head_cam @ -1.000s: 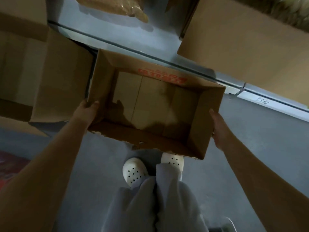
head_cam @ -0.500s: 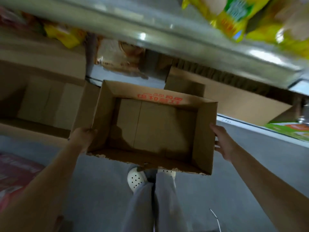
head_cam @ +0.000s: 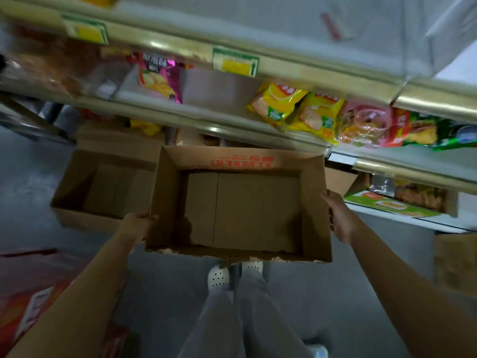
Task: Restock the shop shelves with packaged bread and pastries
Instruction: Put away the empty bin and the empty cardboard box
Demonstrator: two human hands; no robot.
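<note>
- Both bare forearms reach forward and down from the bottom corners of the view, slightly bent, closing in on a cardboard box (head_cam: 180, 202) held between them above the floor.
- The left hand (head_cam: 138, 223) grips the box's left wall near its front corner. The fingers (head_cam: 144, 215) are curled against the outside and the thumb lies at the rim.
- The right hand (head_cam: 339, 218) holds the box's right wall about halfway along. The thumb points up beside the rim and the palm is on the outer face. The other fingers are mostly hidden, so how tightly they curl cannot be told.
- The box is open at the top and roughly level, with its brown bottom showing. Upside-down red print runs along its far inner wall, and its near edge is torn and ragged.
- Beyond the box's far wall stand metal shelves (head_cam: 232, 130) with yellow price labels (head_cam: 235, 62).
- Above and right of the box, on a shelf, lie yellow snack packets (head_cam: 278, 105). A clear bag (head_cam: 364, 125) with pink print, holding pale brown baked goods, lies further right.
- Above and left of the box a pink packet (head_cam: 160, 78) stands on the same shelf.
- Left of the box, on the grey floor, a second open carton (head_cam: 103, 187) sits just beside it.
- Below the box's near edge are white perforated shoes (head_cam: 219, 276) and grey trouser legs.
- Far below and left of the box lies a blurred red carton (head_cam: 38, 293).
</note>
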